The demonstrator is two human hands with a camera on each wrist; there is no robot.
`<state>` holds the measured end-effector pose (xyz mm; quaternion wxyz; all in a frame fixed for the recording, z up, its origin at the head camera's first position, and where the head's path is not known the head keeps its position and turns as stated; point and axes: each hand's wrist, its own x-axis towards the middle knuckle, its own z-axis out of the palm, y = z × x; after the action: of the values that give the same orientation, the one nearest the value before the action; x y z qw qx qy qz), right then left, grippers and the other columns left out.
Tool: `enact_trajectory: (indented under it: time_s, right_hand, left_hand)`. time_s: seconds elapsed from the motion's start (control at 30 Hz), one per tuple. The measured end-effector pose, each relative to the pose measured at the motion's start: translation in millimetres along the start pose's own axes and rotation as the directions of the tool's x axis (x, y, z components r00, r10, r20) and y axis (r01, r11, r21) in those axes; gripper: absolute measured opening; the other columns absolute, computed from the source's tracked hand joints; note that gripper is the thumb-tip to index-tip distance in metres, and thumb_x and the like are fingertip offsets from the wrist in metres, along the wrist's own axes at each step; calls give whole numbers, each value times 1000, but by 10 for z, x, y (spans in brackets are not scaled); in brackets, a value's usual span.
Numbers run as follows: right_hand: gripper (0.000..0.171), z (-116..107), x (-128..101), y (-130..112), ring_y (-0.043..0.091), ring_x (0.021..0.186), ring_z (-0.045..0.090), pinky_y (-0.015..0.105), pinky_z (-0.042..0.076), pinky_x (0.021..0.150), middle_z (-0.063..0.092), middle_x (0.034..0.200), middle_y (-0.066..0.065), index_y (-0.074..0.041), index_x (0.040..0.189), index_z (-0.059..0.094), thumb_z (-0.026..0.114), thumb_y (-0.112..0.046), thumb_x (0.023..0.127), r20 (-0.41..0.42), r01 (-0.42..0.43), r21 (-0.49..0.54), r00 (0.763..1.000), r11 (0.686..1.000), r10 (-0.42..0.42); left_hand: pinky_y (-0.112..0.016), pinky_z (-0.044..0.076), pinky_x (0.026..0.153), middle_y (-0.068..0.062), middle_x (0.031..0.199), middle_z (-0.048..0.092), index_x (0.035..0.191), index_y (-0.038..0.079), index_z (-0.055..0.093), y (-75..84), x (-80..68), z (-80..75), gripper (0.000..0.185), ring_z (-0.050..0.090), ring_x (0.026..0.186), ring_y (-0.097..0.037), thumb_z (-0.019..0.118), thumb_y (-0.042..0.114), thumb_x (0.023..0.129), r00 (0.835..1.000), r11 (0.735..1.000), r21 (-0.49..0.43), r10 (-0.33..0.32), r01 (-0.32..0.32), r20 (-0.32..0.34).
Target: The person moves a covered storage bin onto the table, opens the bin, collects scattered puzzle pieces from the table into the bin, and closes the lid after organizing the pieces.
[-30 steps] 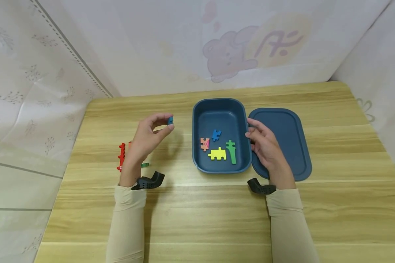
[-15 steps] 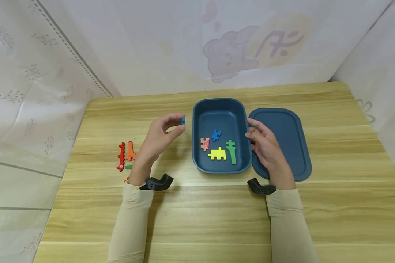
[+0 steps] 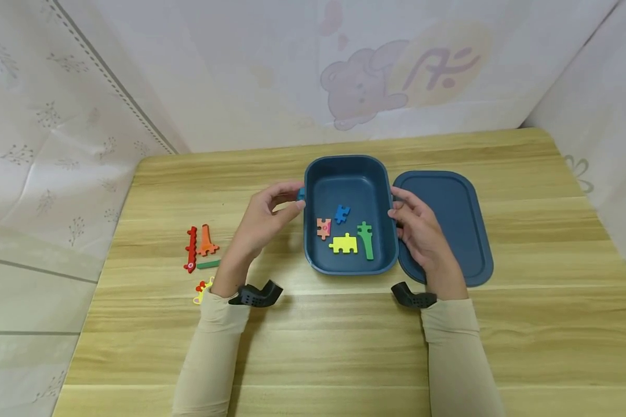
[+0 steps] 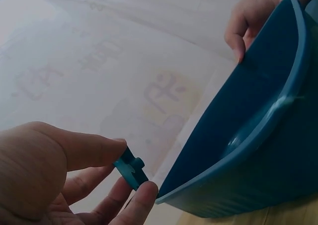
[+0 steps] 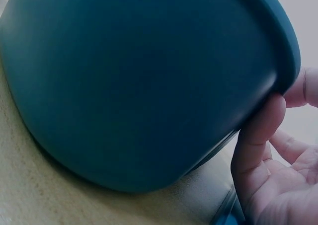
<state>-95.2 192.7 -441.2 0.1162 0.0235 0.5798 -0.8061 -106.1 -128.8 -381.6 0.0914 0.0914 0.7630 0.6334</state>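
Thumb and fingertips of my left hand (image 3: 263,223) pinch a small blue puzzle piece (image 4: 131,169), held on edge right at the left rim of the dark blue box (image 3: 351,271). On the opposite side, my right hand (image 3: 421,229) holds the box's right rim, its thumb at the edge and its fingers along the outside. Inside the box lie a blue piece (image 3: 342,214), a pink piece (image 3: 324,227), a yellow piece (image 3: 344,244) and a green piece (image 3: 367,243), all flat on the bottom and apart from one another.
Right of the box lies its dark blue lid (image 3: 451,226), partly under my right hand. Left on the wooden table (image 3: 323,341) are a red strip (image 3: 191,249), an orange piece (image 3: 207,242), a green strip (image 3: 207,264) and a yellow-and-red piece (image 3: 202,289), partly behind my left wrist.
My left hand has moved right with the blue puzzle piece, up to the box's left rim. More of the pieces on the left now shows. The right hand and box have stayed put.
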Motion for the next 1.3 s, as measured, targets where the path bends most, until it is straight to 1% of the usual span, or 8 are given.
enact_trajectory:
  time_s: [0.13,0.37,0.57,0.8,0.97,1.07,1.13,1.3]
  right_hand:
    - [61,3,-3,-4,6,78,56,20,53,63,54,102,-7,-5,164,29,52,-5,108,-2,0,-5,1000,1000,0]
    - [60,-4,-8,2,6,78,58,21,54,63,55,102,-6,-5,164,29,51,-4,108,-2,-3,-3,1000,1000,3]
    - [59,-4,-2,5,6,77,58,21,55,63,56,101,-6,-5,163,31,52,-4,108,-4,5,0,1000,1000,-5]
    - [58,0,1,3,6,79,62,21,56,64,59,102,-5,-5,162,32,52,-3,107,-3,10,-4,1000,1000,-10]
    - [61,-4,0,6,6,78,61,21,56,64,58,101,-5,-4,164,29,51,-3,107,-4,7,-3,1000,1000,-7]
    - [62,-1,0,8,6,78,62,21,56,64,58,102,-5,-3,165,28,51,-3,107,-2,5,-5,1000,1000,-5]
    - [62,3,0,7,5,78,61,21,56,64,57,102,-5,-3,165,27,51,-4,108,-2,5,-9,1000,1000,-5]
    - [63,9,2,0,6,79,62,21,56,64,58,102,-5,-3,166,26,51,-4,108,0,10,-10,1000,1000,-10]
  left_hand:
    - [-43,56,112,-7,145,63,141,6,66,10,-8,58,39,61,134,-25,70,13,102,1000,1000,24,9,-10,23]
    - [-43,54,115,-7,147,61,142,5,65,6,-23,157,40,60,137,-26,68,11,103,998,999,48,19,-22,63]
    - [-39,55,113,-7,146,61,142,9,67,23,-26,215,40,60,132,-24,70,11,102,995,995,86,36,-44,93]
    - [-40,55,112,-8,145,61,141,7,68,32,-39,229,39,60,132,-23,70,9,101,994,992,114,49,-59,94]
    - [-37,57,110,-10,143,61,138,6,69,28,-32,269,37,60,130,-25,70,6,101,990,987,127,87,-101,109]
    - [-37,57,110,-11,141,61,135,6,71,25,-35,302,35,61,132,-25,70,4,101,989,981,148,110,-124,104]
    - [-40,57,109,-11,140,61,134,6,71,24,-39,325,34,62,132,-26,70,3,100,987,975,175,122,-138,102]
    - [-44,58,109,-12,139,61,133,7,72,26,-38,377,35,62,131,-28,72,2,99,982,943,282,152,-177,108]
